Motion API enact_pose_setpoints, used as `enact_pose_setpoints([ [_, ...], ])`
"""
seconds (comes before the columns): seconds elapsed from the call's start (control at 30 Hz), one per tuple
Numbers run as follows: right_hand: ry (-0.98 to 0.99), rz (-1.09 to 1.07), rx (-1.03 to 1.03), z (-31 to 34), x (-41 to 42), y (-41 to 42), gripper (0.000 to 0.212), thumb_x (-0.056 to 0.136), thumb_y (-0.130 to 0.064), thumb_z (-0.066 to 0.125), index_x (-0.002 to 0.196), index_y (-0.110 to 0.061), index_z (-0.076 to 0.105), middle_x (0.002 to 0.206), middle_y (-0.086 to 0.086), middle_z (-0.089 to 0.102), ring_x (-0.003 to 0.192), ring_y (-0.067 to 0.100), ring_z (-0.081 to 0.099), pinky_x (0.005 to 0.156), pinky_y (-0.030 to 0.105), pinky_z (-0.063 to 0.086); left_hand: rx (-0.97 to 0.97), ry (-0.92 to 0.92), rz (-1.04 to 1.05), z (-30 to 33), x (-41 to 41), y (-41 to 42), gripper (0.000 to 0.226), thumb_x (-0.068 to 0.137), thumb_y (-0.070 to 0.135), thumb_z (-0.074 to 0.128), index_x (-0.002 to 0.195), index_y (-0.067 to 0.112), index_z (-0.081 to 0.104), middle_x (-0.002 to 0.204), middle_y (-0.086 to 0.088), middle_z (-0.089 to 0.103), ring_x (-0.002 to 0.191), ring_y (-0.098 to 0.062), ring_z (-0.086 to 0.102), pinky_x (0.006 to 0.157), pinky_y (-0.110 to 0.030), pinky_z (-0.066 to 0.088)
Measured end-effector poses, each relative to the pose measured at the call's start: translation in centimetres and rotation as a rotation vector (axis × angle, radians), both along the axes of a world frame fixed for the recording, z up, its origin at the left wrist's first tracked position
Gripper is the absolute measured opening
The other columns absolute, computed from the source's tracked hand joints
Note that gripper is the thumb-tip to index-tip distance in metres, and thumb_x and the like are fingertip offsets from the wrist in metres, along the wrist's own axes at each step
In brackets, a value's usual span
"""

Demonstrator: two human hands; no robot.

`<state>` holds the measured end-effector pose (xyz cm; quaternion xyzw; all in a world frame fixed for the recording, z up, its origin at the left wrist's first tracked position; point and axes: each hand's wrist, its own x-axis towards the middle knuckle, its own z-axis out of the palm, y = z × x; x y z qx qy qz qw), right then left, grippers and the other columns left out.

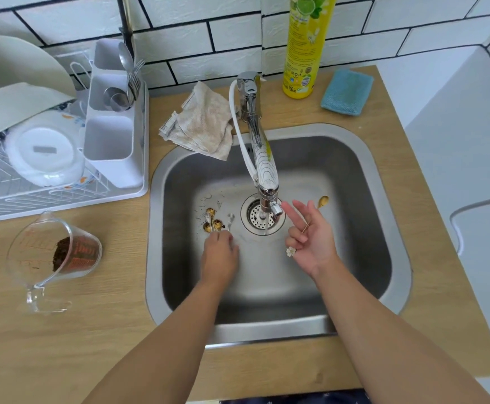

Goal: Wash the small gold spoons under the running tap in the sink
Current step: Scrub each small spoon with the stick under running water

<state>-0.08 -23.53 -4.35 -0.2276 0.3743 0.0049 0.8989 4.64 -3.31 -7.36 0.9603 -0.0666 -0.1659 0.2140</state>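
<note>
Spoon washing under way, most still to rinse
Right hand (310,240) pinches one gold spoon (322,201) beside the tap stream (266,225); left hand (219,252) grips the spoon cluster (213,223) lying beyond its fingers

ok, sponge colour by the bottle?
Blue sponge, right of the yellow bottle; head view.

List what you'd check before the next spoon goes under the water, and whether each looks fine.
1. Tap running: ok, thin stream at the drain.
2. Right hand holds one gold spoon: ok.
3. That spoon is under the stream: not ok, off to the side.
4. Left hand on the spoons in the sink: ok, grip cannot tell.
5. Spoons clean: cannot tell.
</note>
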Motion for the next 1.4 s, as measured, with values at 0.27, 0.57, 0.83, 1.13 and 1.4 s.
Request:
enact_pose_setpoints([
  [0.27,-0.008,0.053,-0.023,0.0,-0.1,0.1,0.033,0.101,-0.042,0.058,0.087,-0.023,0.081,0.127,-0.002,0.074,0.035,0.003,0.023,0.035,0.016,0.023,0.099,-0.018,0.081,-0.3,1.0,0.3,0.021,0.099,0.012,0.053,0.118,0.004,0.054,0.121,-0.018,0.056,0.105,-0.036,0.056,0.085,-0.046,0.048],
  [0.57,0.034,0.058,-0.07,-0.5,0.1,0.3,0.025,0.1,-0.042,0.062,0.106,-0.021,0.074,0.124,0.001,0.076,0.036,0.004,0.022,0.035,0.016,0.023,-0.015,-0.008,0.093,1.6,0.4,0.2,0.019,0.098,0.017,0.055,0.106,0.008,0.068,0.105,-0.013,0.064,0.092,-0.031,0.06,0.082,-0.041,0.051],
  [0.83,0.139,0.151,-0.292,-0.6,0.2,1.3,0.027,0.098,-0.032,0.069,0.118,-0.014,0.067,0.108,0.001,0.08,0.036,0.004,0.023,0.034,0.018,0.021,-0.491,0.392,0.091,3.2,-3.4,-2.3,0.015,0.1,0.016,0.056,0.096,0.012,0.07,0.08,-0.007,0.071,0.063,-0.01,0.069,0.059,-0.015,0.052],
  [1.13,0.203,0.345,-0.528,-0.8,0.1,2.1,0.01,0.098,-0.03,0.07,0.103,-0.022,0.072,0.103,-0.003,0.078,0.045,0.005,0.031,0.039,0.02,0.026,-0.655,0.595,0.231,3.3,-3.5,-1.7,0.016,0.103,0.012,0.051,0.098,0.012,0.066,0.077,-0.008,0.071,0.058,-0.023,0.07,0.054,-0.027,0.056],
  [1.4,0.16,0.397,-0.618,-1.2,0.0,2.3,0.014,0.096,-0.015,0.07,0.105,-0.025,0.074,0.093,-0.01,0.073,0.058,-0.004,0.057,0.044,0.014,0.037,-0.605,0.587,0.177,3.1,-3.5,-1.4,0.019,0.104,0.014,0.046,0.097,0.014,0.064,0.076,-0.002,0.069,0.051,-0.016,0.063,0.049,-0.024,0.049],
])
